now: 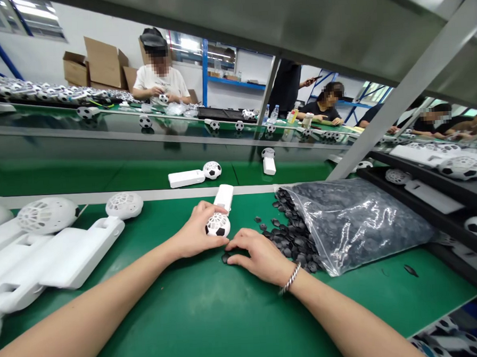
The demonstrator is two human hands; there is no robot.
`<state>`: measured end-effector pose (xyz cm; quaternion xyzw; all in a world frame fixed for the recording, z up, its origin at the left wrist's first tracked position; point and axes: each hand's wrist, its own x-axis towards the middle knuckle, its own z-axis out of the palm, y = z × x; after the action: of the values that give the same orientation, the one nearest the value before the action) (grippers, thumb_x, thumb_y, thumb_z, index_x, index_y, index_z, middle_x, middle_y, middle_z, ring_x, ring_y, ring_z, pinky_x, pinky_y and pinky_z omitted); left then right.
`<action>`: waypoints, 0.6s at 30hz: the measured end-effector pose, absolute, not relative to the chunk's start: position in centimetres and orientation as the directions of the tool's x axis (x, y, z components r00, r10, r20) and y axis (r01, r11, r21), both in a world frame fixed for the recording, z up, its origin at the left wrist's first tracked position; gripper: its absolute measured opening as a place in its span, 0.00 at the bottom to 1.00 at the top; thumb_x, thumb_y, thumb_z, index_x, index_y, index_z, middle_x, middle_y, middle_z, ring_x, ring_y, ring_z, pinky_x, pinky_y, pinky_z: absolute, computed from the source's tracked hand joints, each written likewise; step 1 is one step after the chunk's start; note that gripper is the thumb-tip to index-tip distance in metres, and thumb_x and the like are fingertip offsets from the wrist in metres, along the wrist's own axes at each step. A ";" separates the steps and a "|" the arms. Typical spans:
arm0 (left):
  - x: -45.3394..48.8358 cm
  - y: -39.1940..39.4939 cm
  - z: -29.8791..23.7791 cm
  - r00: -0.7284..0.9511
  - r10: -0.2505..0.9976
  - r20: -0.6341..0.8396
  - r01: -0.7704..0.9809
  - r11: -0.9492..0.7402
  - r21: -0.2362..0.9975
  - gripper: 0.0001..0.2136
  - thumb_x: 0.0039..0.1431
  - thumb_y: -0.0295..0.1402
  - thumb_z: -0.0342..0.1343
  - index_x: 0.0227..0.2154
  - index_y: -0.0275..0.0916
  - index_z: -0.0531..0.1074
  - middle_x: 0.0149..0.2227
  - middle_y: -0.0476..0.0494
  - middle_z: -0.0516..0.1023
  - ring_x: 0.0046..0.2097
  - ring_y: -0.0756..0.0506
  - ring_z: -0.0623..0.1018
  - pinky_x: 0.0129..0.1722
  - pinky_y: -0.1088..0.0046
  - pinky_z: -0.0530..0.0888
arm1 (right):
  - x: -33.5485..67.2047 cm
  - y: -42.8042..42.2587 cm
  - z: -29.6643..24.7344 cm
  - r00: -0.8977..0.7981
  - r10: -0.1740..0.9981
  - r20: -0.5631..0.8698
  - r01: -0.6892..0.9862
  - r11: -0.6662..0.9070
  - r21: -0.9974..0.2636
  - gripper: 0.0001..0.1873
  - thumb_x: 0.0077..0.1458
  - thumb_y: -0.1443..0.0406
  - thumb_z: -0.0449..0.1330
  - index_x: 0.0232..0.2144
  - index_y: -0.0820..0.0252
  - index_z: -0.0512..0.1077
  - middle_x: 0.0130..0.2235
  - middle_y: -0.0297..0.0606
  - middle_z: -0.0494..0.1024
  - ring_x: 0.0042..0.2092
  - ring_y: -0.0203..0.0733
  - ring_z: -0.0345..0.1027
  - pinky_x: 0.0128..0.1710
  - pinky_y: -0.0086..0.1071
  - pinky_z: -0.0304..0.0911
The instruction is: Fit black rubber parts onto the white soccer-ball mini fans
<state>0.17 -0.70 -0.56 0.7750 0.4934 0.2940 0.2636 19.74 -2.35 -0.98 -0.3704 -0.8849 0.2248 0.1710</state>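
Observation:
My left hand (195, 230) is shut around a white lattice ball (217, 225) with black pentagon patches, like a small football. A white rectangular handle (224, 197) rises from the ball and stands beyond my fingers. My right hand (258, 256) lies on the green belt right next to the ball. A black patch (226, 258) sits at its fingertips, partly hidden, and I cannot tell whether it is gripped. A heap of loose black patches (293, 237) spills from a clear plastic bag (356, 223) just right of that hand.
White handheld fan bodies (47, 266) with lattice heads (124, 205) lie piled at the left. Finished units (186, 178) stand on the far belt. A grey metal shelf (412, 63) runs overhead. Several co-workers (160, 76) sit beyond the belts.

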 end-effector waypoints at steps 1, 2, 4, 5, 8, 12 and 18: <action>0.1 -0.7 -0.5 0.344 0.920 0.186 0.594 -0.367 0.716 0.24 0.44 0.35 0.58 0.46 0.44 0.61 0.43 0.46 0.59 0.49 0.42 0.64 0.51 0.61 0.63 | 19.6 -2.4 -1.0 -0.675 0.727 0.129 0.575 0.627 -0.526 0.11 0.51 0.60 0.59 0.38 0.55 0.71 0.37 0.36 0.69 0.42 0.39 0.62 0.41 0.31 0.58; 0.1 -0.7 -0.4 0.351 0.920 0.176 0.576 -0.360 0.734 0.24 0.44 0.33 0.58 0.47 0.43 0.60 0.44 0.46 0.59 0.49 0.42 0.64 0.50 0.63 0.64 | 19.6 -2.4 -1.0 -0.682 0.721 0.124 0.570 0.629 -0.529 0.11 0.51 0.60 0.59 0.38 0.55 0.71 0.38 0.35 0.69 0.42 0.39 0.62 0.41 0.30 0.58; 0.1 -0.7 -0.3 0.372 0.915 0.157 0.538 -0.350 0.767 0.25 0.44 0.32 0.57 0.48 0.43 0.59 0.46 0.46 0.59 0.47 0.43 0.66 0.49 0.65 0.65 | 19.4 -2.5 -1.0 -0.689 0.715 0.118 0.566 0.633 -0.529 0.10 0.51 0.61 0.59 0.37 0.55 0.71 0.38 0.35 0.69 0.42 0.38 0.62 0.41 0.29 0.58; 0.1 -0.6 -0.2 0.386 0.910 0.151 0.519 -0.350 0.780 0.25 0.44 0.32 0.56 0.48 0.43 0.59 0.46 0.46 0.60 0.47 0.44 0.66 0.48 0.66 0.66 | 19.3 -2.5 -0.9 -0.691 0.714 0.115 0.567 0.634 -0.526 0.09 0.51 0.61 0.59 0.37 0.56 0.71 0.38 0.35 0.69 0.42 0.38 0.62 0.41 0.29 0.58; 0.2 -0.6 -0.1 0.397 0.905 0.156 0.482 -0.350 0.803 0.25 0.44 0.33 0.56 0.48 0.42 0.59 0.47 0.45 0.60 0.47 0.43 0.66 0.49 0.65 0.65 | 19.1 -2.7 -0.8 -0.684 0.722 0.103 0.583 0.627 -0.518 0.08 0.50 0.63 0.60 0.35 0.56 0.70 0.38 0.34 0.69 0.41 0.37 0.62 0.41 0.28 0.57; 0.5 -0.7 -0.2 0.367 0.917 0.157 0.461 -0.326 0.825 0.21 0.46 0.34 0.53 0.46 0.42 0.59 0.46 0.45 0.62 0.47 0.43 0.67 0.49 0.64 0.65 | 19.1 -2.7 -1.3 -0.654 0.751 0.097 0.614 0.600 -0.513 0.11 0.47 0.61 0.63 0.34 0.54 0.69 0.36 0.31 0.69 0.39 0.36 0.63 0.39 0.26 0.57; 0.9 -0.6 -1.8 0.385 0.916 0.116 0.452 -0.296 0.842 0.22 0.41 0.34 0.51 0.44 0.43 0.62 0.46 0.47 0.64 0.43 0.43 0.70 0.44 0.69 0.68 | 19.2 -0.7 -4.2 -0.693 0.719 0.057 0.571 0.596 -0.565 0.14 0.41 0.56 0.65 0.30 0.55 0.70 0.30 0.28 0.69 0.33 0.33 0.64 0.32 0.21 0.57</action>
<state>0.94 -0.56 -1.84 0.7430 0.4600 0.3099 0.3745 19.23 -0.71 -4.22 -0.3657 -0.8820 0.2617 0.1407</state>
